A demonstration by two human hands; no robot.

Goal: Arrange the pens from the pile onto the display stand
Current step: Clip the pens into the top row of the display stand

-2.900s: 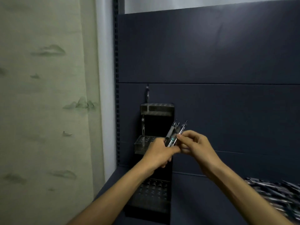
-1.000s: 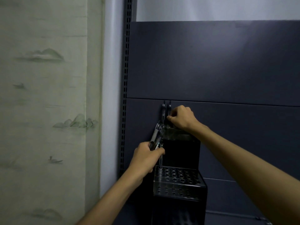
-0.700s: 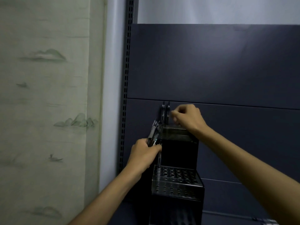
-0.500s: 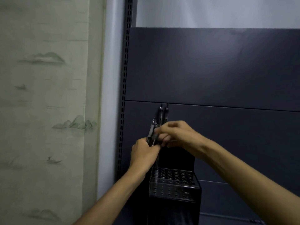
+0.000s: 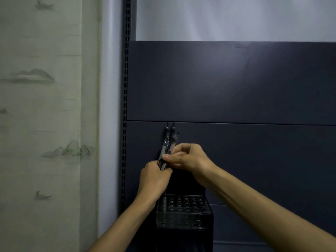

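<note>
Since a second ago the right hand [image 5: 189,158] came off the stand's top tier and back to the bundle of pens [image 5: 165,153], now pinching one. Nearest, the perforated display stand [image 5: 183,211] shows empty holes. Above it the left hand [image 5: 154,177] grips the bundle low, tips poking upward. Two pens [image 5: 170,131] already stand behind. Looks like mid-refill; next: pull one free and drop it straight into a hole.

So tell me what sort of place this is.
Probably a shop or stockroom: dark shelving panels on a slotted upright, and a tiered stand with holes for pens, which both hands are sorting.
</note>
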